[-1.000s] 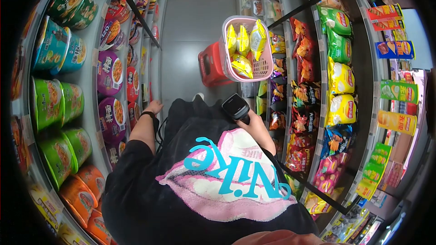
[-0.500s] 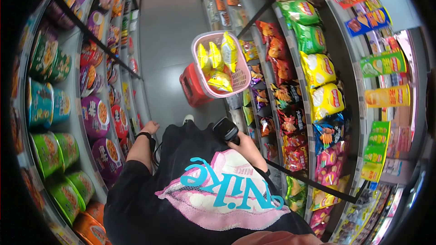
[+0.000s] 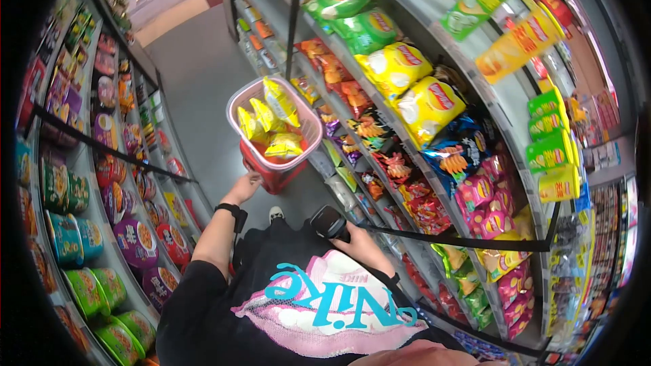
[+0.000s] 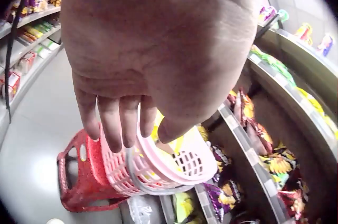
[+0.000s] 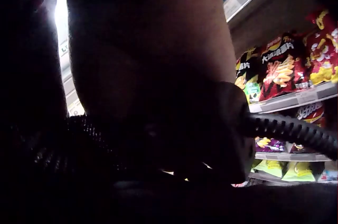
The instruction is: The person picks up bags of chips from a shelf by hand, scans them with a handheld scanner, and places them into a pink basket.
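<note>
My left hand (image 3: 245, 188) reaches forward near a red plastic stool (image 3: 277, 179) that bears a pink basket (image 3: 308, 124). Its fingers hang relaxed in the left wrist view, overlapping the rim of the basket, with nothing held. Several yellow snack bags (image 3: 279, 103) stand inside the basket. At the front of my body, my right hand (image 3: 363, 247) grips a black handheld scanner (image 3: 329, 221) by its handle. The right wrist view is mostly dark, with a black coiled cord (image 5: 288, 128) crossing it.
A shelf of instant noodle tubs (image 3: 135, 244) runs along the left. Chip bags (image 3: 427, 108) fill the right shelves, which have a black frame bar (image 3: 468, 240) along them. The grey floor (image 3: 196, 88) leads to a doorway with a street crossing outside.
My view has turned right, and the shelves appear tilted. My left hand has moved from beside the left shelf forward towards the stool and basket. The right hand keeps hold of the scanner.
</note>
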Available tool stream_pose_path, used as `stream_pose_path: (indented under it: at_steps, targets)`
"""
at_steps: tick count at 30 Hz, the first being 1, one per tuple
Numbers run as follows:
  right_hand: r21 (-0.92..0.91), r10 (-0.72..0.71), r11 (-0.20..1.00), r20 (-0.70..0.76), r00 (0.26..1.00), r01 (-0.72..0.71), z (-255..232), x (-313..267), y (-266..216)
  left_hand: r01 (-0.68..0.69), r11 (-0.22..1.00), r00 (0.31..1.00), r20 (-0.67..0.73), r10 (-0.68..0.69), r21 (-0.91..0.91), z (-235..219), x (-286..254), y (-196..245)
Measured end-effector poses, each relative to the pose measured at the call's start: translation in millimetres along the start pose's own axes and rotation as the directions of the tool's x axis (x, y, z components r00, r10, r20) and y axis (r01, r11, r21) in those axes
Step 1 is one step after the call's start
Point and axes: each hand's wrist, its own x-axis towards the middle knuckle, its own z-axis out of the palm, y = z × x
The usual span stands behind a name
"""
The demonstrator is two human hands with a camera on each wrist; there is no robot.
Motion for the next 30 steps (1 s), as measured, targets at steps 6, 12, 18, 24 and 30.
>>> stream_pose_path:
  at_steps: [6, 12, 18, 24, 30]
  targets:
    - [-0.02, -0.001, 1.0, -0.138, 0.99, -0.002, -22.5, -33.6, 29.9, -0.07, 0.996, 0.991, 0.121, 0.064, 0.05, 48.3, -3.6, 32.6]
    - [0.084, 0.037, 0.996, -0.454, 0.89, 0.002, -61.5, -68.9, 54.4, -0.056, 0.992, 0.988, 0.148, 0.039, 0.114, 68.1, -18.6, 31.5]
    - [0.181, 0.138, 0.983, -0.661, 0.738, -0.022, -84.5, -111.9, 85.7, -0.03, 0.988, 0.992, 0.122, 0.012, 0.15, 80.1, -30.2, 30.0]
    - [0.201, 0.18, 0.978, -0.689, 0.702, -0.053, -69.4, -137.5, 107.0, -0.228, 0.967, 0.969, 0.122, 0.214, 0.116, 93.9, -7.7, 91.4]
    - [0.246, 0.256, 0.961, -0.607, 0.752, -0.128, -59.2, -131.7, 95.6, -0.533, 0.845, 0.837, 0.124, 0.534, -0.038, 104.0, 8.9, 234.2]
